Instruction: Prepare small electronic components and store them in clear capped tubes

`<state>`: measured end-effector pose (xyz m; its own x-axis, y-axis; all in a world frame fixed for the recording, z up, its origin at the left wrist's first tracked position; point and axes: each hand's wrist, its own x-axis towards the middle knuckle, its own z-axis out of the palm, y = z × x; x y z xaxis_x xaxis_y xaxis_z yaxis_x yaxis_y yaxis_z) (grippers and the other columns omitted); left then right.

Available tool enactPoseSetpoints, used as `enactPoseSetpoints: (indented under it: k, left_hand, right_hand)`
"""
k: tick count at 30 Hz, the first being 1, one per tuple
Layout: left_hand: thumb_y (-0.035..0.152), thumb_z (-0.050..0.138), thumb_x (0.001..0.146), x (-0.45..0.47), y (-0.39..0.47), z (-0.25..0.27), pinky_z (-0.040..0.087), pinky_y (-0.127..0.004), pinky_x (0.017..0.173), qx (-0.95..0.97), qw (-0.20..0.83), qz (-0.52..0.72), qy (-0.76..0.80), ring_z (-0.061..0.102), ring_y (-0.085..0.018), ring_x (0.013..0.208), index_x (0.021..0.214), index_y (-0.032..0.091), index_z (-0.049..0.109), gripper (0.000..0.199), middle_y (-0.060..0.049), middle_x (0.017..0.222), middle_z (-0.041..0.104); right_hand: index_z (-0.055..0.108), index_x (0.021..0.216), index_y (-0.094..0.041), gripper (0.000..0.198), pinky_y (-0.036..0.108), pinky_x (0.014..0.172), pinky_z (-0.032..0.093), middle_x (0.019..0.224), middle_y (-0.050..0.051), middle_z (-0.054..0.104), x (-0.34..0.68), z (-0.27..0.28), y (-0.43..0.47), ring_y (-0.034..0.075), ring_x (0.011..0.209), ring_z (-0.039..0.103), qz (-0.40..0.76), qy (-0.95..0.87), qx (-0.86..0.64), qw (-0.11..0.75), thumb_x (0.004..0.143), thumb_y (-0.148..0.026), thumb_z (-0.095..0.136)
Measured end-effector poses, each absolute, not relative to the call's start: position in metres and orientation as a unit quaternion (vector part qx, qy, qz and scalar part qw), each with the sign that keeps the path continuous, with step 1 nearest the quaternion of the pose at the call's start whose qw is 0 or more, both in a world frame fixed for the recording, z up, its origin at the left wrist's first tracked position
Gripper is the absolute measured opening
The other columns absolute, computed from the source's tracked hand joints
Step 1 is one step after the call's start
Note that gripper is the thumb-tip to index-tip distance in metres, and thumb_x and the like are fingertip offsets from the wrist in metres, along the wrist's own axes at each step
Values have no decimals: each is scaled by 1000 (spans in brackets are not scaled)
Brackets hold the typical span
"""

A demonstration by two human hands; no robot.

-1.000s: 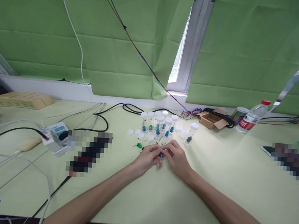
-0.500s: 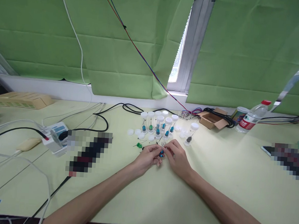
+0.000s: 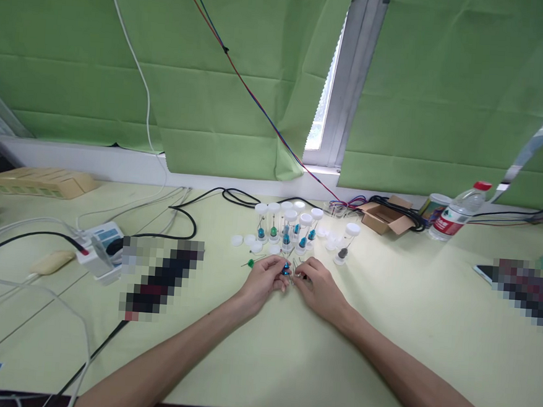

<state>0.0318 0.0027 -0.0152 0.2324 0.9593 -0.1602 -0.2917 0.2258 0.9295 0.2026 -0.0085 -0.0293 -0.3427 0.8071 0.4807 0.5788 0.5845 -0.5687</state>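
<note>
My left hand (image 3: pixel 266 276) is closed in a pinch on a small shiny blue piece (image 3: pixel 286 268) with a thin stem pointing up. Close beside it on the right, my right hand (image 3: pixel 316 283) has its thumb and fingers drawn together around thin metal wire pieces (image 3: pixel 296 264), partly hidden by the fingers. Just left of my left hand lies a small green piece (image 3: pixel 250 263) with a thin stem. Beyond both hands stand several clear tubes with white caps (image 3: pixel 304 234), holding blue or green pieces. One tube (image 3: pixel 345 246) with a dark piece stands apart on the right.
Loose white caps (image 3: pixel 236 241) lie around the tubes. Further right are an open cardboard box (image 3: pixel 386 218), a can (image 3: pixel 435 209) and a water bottle (image 3: pixel 459 213). A power strip (image 3: pixel 101 250) with cables sits on the left, near a blurred dark object (image 3: pixel 161 282).
My hands have moved slightly apart. The blue piece has shifted a little up and left with my left hand, and thin wires now show at my right fingertips.
</note>
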Motion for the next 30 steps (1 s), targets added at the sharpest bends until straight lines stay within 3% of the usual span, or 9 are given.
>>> enactPoseSetpoints:
  k: [8, 18, 30]
  left_hand:
    - [32, 71, 78, 33, 2, -14, 45, -20, 44, 413, 660, 476, 410, 57, -9, 51, 80, 13, 62, 21, -2, 71, 60]
    - [32, 69, 79, 34, 2, -14, 45, -20, 44, 420, 656, 469, 416, 58, -9, 50, 80, 13, 61, 21, -3, 73, 61]
    - [34, 70, 78, 34, 1, -13, 45, -20, 44, 431, 657, 459, 415, 58, -9, 51, 79, 13, 62, 23, -3, 74, 62]
  right_hand:
    - [63, 90, -20, 6, 39, 81, 48, 92, 7, 56, 204, -33, -8, 23, 91, 55, 128, -827, -432, 336, 85, -16, 64]
    - [59, 84, -18, 14, 40, 78, 48, 87, 8, 57, 203, -26, -9, 23, 86, 54, 94, -849, -432, 291, 90, -8, 53]
    - [57, 83, -19, 17, 39, 78, 48, 87, 7, 56, 202, -27, -9, 23, 86, 53, 104, -843, -430, 306, 89, -5, 50]
